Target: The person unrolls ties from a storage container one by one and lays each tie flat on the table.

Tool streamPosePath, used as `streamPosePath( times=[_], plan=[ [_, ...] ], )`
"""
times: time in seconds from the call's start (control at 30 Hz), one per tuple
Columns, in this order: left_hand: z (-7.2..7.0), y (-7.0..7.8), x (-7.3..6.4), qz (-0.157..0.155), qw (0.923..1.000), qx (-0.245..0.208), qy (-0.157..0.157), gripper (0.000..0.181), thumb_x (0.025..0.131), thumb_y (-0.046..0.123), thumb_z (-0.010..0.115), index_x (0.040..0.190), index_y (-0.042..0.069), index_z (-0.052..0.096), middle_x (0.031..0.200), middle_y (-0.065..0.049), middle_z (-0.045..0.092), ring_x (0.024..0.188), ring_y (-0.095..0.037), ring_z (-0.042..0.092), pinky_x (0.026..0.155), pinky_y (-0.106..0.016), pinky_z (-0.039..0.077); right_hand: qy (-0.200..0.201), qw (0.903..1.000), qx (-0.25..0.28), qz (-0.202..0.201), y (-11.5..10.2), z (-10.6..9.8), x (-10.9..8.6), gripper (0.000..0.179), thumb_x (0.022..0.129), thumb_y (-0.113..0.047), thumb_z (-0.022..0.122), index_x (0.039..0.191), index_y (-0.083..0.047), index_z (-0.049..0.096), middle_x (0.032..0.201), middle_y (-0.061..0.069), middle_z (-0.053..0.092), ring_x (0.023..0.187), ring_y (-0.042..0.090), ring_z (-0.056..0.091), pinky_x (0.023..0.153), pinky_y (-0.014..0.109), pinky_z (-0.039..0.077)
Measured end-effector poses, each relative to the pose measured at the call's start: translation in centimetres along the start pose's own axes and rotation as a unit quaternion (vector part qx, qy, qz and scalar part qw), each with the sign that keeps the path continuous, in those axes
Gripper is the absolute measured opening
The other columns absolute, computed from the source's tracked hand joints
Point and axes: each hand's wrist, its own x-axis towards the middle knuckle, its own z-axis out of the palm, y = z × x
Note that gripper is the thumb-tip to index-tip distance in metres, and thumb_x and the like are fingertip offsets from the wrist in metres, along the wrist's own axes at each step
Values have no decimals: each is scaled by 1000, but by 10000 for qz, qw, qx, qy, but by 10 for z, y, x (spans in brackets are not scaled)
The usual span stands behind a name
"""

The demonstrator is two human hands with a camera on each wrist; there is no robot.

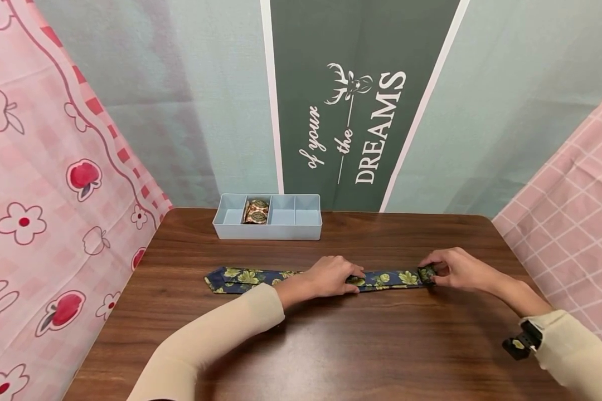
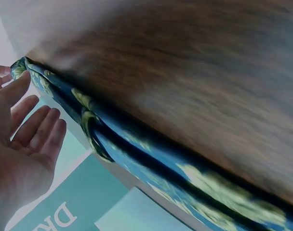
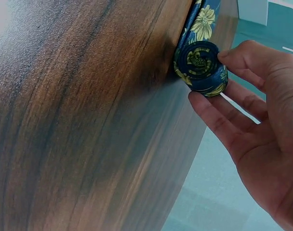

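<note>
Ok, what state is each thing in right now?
Tie: right end rolled into a coil, rest laid out flat
Tray: open-topped, partly filled
Patterned bundle: in the tray's second compartment from the left
Left hand: over the tie, fingers loosely extended
Right hand: pinching the coil

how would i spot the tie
On the brown table, in front of the divided blue box, the tie stretches beneath the left hand to a coil in the right hand. Its yellow-green flowers on navy distinguish it from the boxed brown-gold bundle.
</note>
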Motion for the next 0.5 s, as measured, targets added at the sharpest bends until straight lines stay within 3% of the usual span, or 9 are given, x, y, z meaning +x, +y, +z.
streamPosePath(
  times=[0.23,0.37,0.5],
  plan=[
    [6,8,15,127,9998,-128,50,42,101,34,75,141,22,71,148,7,64,119,-14,71,93,-28,58,6,9998,-138,-123,-4,-1,1,34,81,7,82,112,-4,80,105,4,75,89,11,71,63,25,60],
    [8,11,23,170,9997,-181,53,42,102,34,74,142,23,71,148,7,63,120,-13,71,95,-27,58,36,9996,-263,-79,-4,1,3,25,85,-7,88,109,-6,81,103,3,76,86,11,74,64,26,61],
    [8,13,28,165,9996,-219,-27,40,102,32,74,141,24,72,146,9,64,122,-11,69,96,-26,57,102,9989,-453,-73,-3,3,5,27,83,-19,92,105,-8,81,101,2,77,83,10,75,64,28,61]
  ],
)
